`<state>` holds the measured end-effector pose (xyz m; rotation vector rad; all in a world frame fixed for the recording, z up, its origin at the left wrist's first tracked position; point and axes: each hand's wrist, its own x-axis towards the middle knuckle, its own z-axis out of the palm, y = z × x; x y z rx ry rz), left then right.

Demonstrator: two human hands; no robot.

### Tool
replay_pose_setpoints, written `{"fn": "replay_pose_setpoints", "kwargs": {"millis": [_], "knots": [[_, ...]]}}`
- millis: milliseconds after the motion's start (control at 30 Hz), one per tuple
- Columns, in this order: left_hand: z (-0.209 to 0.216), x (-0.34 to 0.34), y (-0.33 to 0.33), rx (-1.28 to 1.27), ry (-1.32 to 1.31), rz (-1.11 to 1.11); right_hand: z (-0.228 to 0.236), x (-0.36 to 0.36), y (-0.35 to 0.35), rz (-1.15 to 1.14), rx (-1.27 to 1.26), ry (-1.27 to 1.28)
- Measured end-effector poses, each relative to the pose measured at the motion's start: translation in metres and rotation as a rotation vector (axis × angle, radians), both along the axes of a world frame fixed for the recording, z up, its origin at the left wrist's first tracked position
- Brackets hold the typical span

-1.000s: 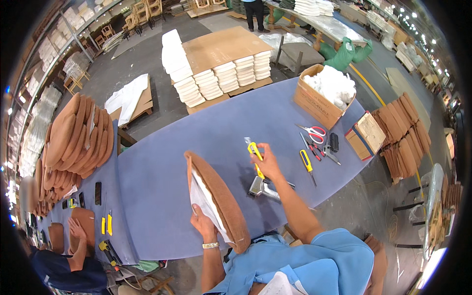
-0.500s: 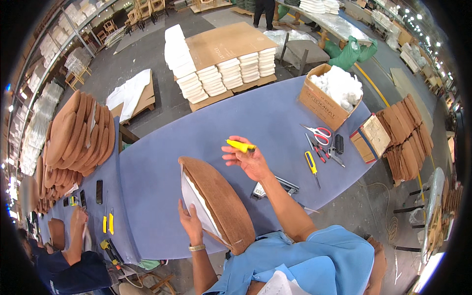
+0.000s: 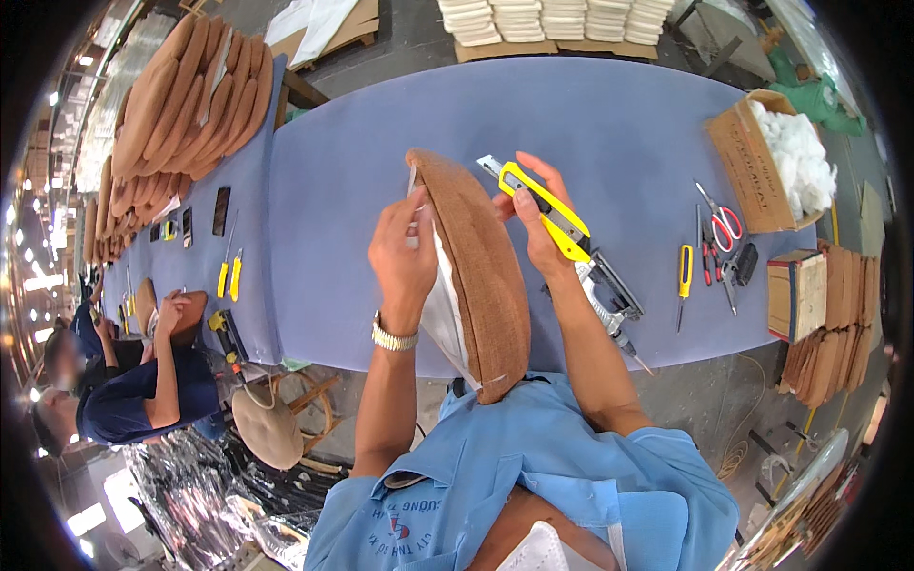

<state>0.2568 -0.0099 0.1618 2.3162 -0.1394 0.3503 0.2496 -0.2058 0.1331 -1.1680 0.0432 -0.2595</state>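
Note:
A brown upholstered cushion (image 3: 486, 276) stands on its edge on the table, its lower end against my blue shirt and its white underside turned left. My left hand (image 3: 402, 255), a watch on its wrist, is closed at the cushion's left rim near the top, fingertips on the cover edge. In my right hand (image 3: 541, 224) is a yellow utility knife (image 3: 545, 211), its blade out and pointing up and left, just right of the cushion. Behind that wrist a nail gun (image 3: 609, 290) lies on the table.
On the blue table (image 3: 381, 114), scissors (image 3: 725, 226), pliers (image 3: 707, 249) and a yellow screwdriver (image 3: 685, 276) lie right. A carton of white stuffing (image 3: 757, 171) stands far right. Brown cushions (image 3: 186, 105) are piled left, where a co-worker in dark blue (image 3: 157, 395) handles a brown piece.
My left hand has gone from the cushion's lower white side up to its rim. The knife has come nearer the cushion, its blade now showing. My view has tilted down.

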Motion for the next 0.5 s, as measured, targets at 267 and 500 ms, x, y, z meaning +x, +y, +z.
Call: {"fn": "replay_pose_setpoints", "kwargs": {"millis": [267, 500], "knots": [[-0.06, 0.069, 0.003, -0.016, 0.15, 0.199, -0.028, 0.023, 0.019, 0.014, -0.305, -0.06], [-0.079, 0.09, -0.008, -0.083, -0.002, 0.23, -0.025, 0.044, 0.025, 0.003, -0.464, -0.041]]}}
